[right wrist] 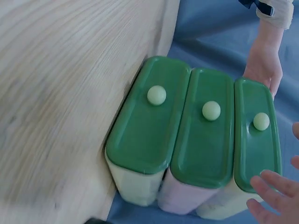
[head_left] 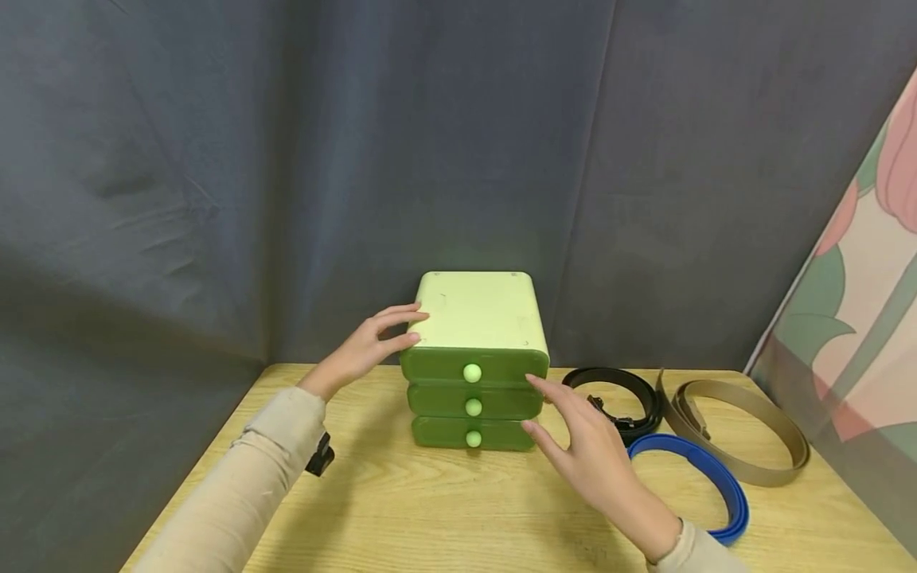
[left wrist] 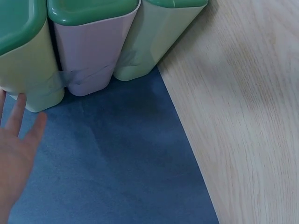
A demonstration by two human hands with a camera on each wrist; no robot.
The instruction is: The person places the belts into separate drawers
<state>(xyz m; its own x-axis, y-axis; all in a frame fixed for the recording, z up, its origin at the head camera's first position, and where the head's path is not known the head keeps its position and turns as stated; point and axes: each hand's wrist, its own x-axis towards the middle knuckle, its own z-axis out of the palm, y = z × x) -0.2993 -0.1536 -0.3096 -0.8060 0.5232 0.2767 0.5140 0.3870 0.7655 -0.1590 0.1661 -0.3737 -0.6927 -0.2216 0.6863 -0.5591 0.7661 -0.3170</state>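
A small chest of drawers (head_left: 480,306) stands at the back of the table, with a pale green top, dark green drawer fronts and round light green knobs. Its three drawers look closed. My left hand (head_left: 361,350) reaches to its upper left edge, fingertips over the top and fingers extended. At the front right side is my right hand (head_left: 591,446), its fingers spread and loosely bent beside the upper and lower drawer fronts, holding nothing. The left wrist view shows the chest's side with a pink middle section (left wrist: 93,56) and clear tape across the sections.
To the right of the chest lie a coiled black belt (head_left: 648,406), a tan belt (head_left: 777,426) and a blue belt (head_left: 723,485). A dark grey curtain (head_left: 444,143) hangs close behind the wooden table (head_left: 401,509). A floral panel (head_left: 860,318) borders the right side.
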